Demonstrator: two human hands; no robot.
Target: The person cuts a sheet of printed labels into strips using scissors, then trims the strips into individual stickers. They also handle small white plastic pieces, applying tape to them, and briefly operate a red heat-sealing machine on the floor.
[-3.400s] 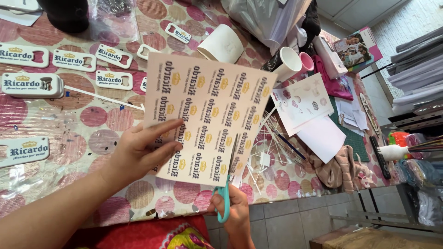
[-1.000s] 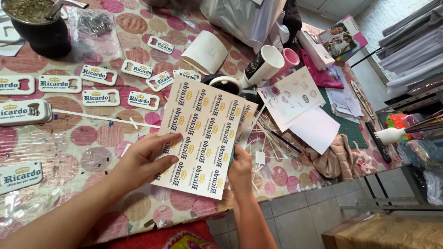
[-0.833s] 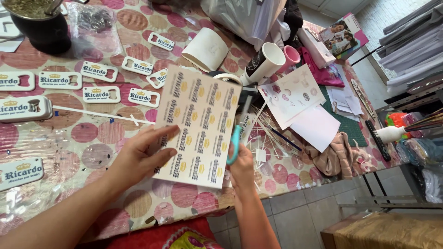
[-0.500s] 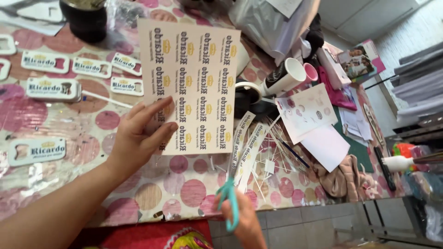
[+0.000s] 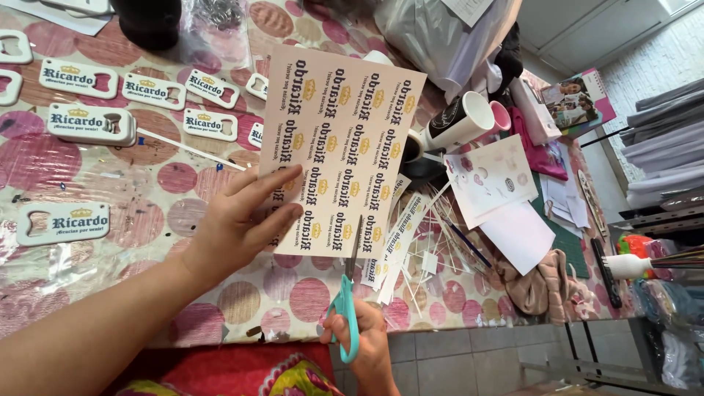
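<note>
Since half a second ago the sheet (image 5: 339,150) has swung a little to the right and tilted, and the scissors (image 5: 347,293) have come up from below so that their blades now meet its lower edge. Left hand (image 5: 242,224) holds the sheet up over the bench (image 5: 147,220), its grip clamped on the lower left part, fingers spread across the printed face and the thumb hidden behind. On the sheet are rows of dark lettering with small gold crowns, all upside down from this view. Right hand (image 5: 367,345) sits low at the bench edge, its grip closed through the teal handles of the scissors; the blades point up and look nearly together at the sheet's bottom edge, though how far they stand apart is hard to tell. Just right of the scissors lie cut strips (image 5: 400,242) of the same print among thin white sticks (image 5: 447,235). Left of the sheet, white plaques (image 5: 92,123) with blue lettering lie on the pink spotted cloth, one apart from the others near the left edge. Behind the sheet to the right stand a white cup (image 5: 462,121) on its side and a pink one touching it. Farther right lie loose papers (image 5: 506,198) and a beige rag (image 5: 543,282).
</note>
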